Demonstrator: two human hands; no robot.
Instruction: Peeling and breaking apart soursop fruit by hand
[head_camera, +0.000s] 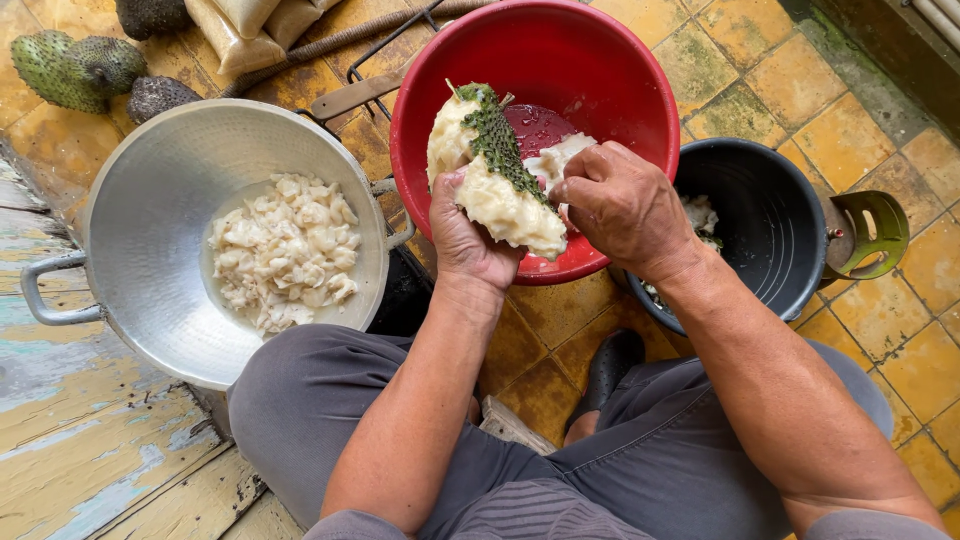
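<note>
A worn yellow tiled floor (880, 310) is seen below. The left hand's fingers (450, 190) are clamped on an opened soursop (495, 185); the right hand's fingers (575, 185) are pinched together on its white pulp, over a red basin (600, 60). A metal pan (150, 180) of pulp pieces (285, 250) lies at nine o'clock, a black bucket (770, 220) at three.

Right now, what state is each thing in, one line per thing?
Soursop piece: torn open, white pulp exposed, held over red basin.
Left hand: gripping the fruit.
Right hand: pinching pulp.
Metal pan: holds white pulp.
Black bucket: holds scraps.
Whole soursops: uncut.
</note>
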